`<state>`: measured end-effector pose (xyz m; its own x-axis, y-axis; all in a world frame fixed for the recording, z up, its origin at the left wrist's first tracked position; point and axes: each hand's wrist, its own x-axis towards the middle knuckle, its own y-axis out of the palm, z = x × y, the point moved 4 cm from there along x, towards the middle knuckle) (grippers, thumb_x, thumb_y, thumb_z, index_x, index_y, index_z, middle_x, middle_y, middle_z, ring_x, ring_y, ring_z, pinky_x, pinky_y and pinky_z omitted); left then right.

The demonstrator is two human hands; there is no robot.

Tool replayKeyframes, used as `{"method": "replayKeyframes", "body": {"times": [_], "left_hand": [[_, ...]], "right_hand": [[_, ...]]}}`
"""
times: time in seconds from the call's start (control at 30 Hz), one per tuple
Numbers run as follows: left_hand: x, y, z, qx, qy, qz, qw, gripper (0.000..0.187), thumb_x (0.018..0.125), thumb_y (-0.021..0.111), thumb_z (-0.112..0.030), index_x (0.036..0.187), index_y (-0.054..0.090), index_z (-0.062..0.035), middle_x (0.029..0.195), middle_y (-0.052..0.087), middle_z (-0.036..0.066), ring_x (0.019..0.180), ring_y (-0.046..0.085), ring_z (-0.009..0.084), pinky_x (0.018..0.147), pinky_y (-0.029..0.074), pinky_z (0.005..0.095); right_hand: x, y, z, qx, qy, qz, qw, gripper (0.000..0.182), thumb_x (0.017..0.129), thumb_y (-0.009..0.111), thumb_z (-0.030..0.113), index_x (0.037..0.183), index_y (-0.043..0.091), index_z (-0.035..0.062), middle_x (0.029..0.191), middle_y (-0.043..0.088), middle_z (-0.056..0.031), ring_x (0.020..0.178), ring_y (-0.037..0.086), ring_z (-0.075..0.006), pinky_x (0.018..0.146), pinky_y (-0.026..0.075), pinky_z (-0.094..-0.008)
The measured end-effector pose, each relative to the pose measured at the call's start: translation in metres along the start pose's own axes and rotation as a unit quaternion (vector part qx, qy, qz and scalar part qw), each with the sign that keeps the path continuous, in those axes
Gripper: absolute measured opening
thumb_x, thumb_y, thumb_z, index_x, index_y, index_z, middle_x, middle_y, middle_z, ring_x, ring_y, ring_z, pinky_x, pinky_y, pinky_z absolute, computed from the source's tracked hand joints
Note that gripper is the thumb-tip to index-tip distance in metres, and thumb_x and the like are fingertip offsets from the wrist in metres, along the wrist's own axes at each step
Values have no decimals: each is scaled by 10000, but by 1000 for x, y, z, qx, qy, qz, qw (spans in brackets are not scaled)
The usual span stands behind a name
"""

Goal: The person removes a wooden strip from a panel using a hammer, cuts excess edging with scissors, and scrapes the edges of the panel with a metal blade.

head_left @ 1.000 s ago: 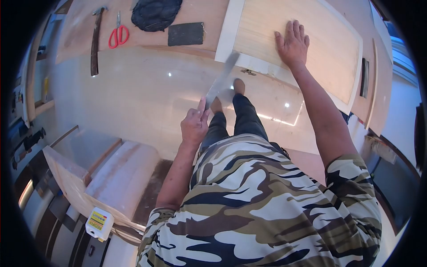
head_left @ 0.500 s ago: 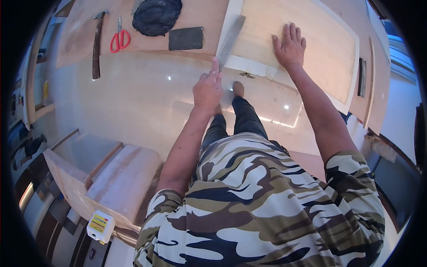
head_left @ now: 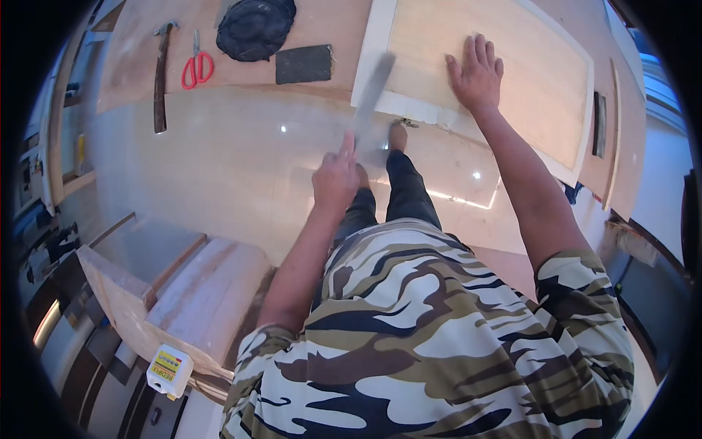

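My left hand (head_left: 336, 178) is wrapped round the near end of a flat metal file (head_left: 374, 84), its index finger stretched along the tool. The grey file is blurred and slants across the near left corner of a framed panel (head_left: 431, 62). This panel has a pale wood-coloured face with a white border, and its near edge looks rough and chipped. Flat on the panel's face lies my right hand (head_left: 477, 77), fingers spread, holding nothing. Below the near edge a small metal catch (head_left: 407, 123) shows.
Left of the panel, a hammer (head_left: 161, 80), red-handled scissors (head_left: 197, 67), a dark round bundle (head_left: 256, 28) and a dark sanding sheet (head_left: 304, 64) lie on the worktable (head_left: 131, 69). A wooden box structure (head_left: 205, 293) stands lower left, with a white labelled bottle (head_left: 170, 371) beside it.
My left hand has drawn the file back toward my body and slightly left, so less of it overlaps the panel. My right hand stays in place on the panel.
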<state>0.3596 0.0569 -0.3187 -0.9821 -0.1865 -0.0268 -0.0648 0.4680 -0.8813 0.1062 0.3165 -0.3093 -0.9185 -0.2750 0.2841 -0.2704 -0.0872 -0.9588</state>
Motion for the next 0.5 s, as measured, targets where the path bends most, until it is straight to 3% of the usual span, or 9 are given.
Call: {"method": "replayKeyframes", "body": {"times": [0.13,0.23,0.43,0.5], "left_hand": [[62,2,-18,-8,9,-14,1000,526,1006,572,-297,1517,469,-224,751,625,138,718,657,328,608,540,470],[66,-10,-21,-44,-27,3,999,509,1001,592,-266,1501,506,-223,797,652,164,748,658,344,671,524,460],[-15,-22,10,-32,-38,13,999,499,1001,601,-237,1490,518,-183,841,677,144,754,650,329,692,527,452],[-36,-21,16,-41,-28,5,999,519,994,612,-249,1501,505,-206,777,641,128,714,637,301,630,529,439]], "right_hand": [[2,6,-2,-10,2,0,1000,737,1007,432,570,1523,393,46,1622,335,-169,1502,281,-364,1182,221,-557],[1,6,1,-8,7,6,1000,749,1007,424,580,1534,383,50,1632,320,-166,1516,261,-359,1193,206,-556],[-1,5,-2,9,16,13,1000,764,1004,411,599,1543,379,58,1637,314,-162,1525,248,-348,1210,185,-556],[-1,6,-2,5,14,9,1000,770,1002,412,605,1542,381,57,1635,317,-162,1524,250,-345,1211,185,-557]]}}
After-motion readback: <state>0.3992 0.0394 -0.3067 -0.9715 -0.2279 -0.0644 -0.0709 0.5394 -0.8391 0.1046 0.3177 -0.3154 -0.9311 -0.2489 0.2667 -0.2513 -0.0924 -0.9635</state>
